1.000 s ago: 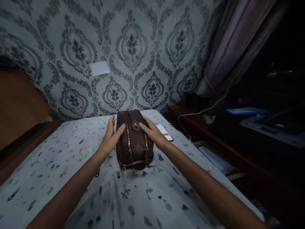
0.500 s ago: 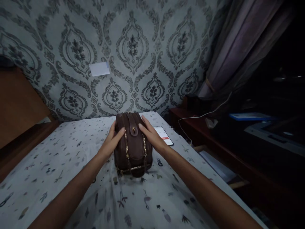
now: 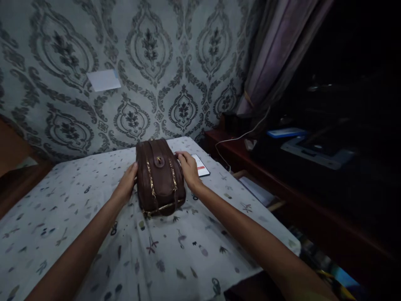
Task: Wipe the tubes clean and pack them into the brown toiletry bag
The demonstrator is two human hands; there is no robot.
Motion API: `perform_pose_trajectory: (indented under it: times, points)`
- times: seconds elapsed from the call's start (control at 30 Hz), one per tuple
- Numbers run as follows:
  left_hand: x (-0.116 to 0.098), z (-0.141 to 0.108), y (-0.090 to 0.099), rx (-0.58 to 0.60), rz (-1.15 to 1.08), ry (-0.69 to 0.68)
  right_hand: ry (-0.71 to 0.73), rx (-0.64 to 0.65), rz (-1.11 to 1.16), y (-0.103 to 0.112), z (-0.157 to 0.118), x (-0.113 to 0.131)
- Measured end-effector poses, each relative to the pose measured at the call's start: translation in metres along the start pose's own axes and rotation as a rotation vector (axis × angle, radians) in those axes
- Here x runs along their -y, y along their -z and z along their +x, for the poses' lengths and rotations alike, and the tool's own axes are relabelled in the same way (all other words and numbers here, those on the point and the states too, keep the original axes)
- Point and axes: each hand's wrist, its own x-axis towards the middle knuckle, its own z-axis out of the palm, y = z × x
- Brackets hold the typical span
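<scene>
A dark brown leather bag [image 3: 161, 177] with gold zips and a small clasp lies on a white printed bedsheet [image 3: 175, 259]. Along its left side rests my left hand [image 3: 126, 182], the fingers partly hidden behind the bag's edge. My right hand [image 3: 189, 169] is at the bag's upper right side, with its thumb and fingers bent close together against the edge. Whether those fingers pinch a part of the bag is hard to make out. Just beyond my right hand lies a phone [image 3: 201, 165] with a lit screen.
A dark red wooden desk [image 3: 219, 138] stands at the right, with a white cable [image 3: 241, 136], a blue-edged item [image 3: 286, 132] and an open drawer holding papers [image 3: 257, 191]. A wooden board [image 3: 14, 146] is at the left. White paper [image 3: 104, 80] is on the patterned wall.
The view has turned to the right, so the bag appears further left. Both thumbs have left the top of the bag, and my right hand's fingers have bent in at its side.
</scene>
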Motion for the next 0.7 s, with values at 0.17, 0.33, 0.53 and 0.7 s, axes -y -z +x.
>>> perform_pose_trajectory:
  times: [0.17,0.33,0.53,0.7]
  points:
    - [0.013,-0.061,0.041,-0.121,0.295,-0.053,-0.057,-0.066,-0.210,0.054,-0.035,-0.036]
    - [0.021,-0.123,0.054,-0.062,0.634,-0.303,-0.200,-0.089,-0.475,0.082,-0.034,-0.062]
    - [0.035,-0.157,0.024,0.266,0.879,-0.950,-0.250,-0.005,-0.783,0.066,-0.036,-0.065]
    - [0.039,-0.164,0.005,0.429,1.021,-1.214,-0.244,0.003,-0.814,0.065,-0.038,-0.067]
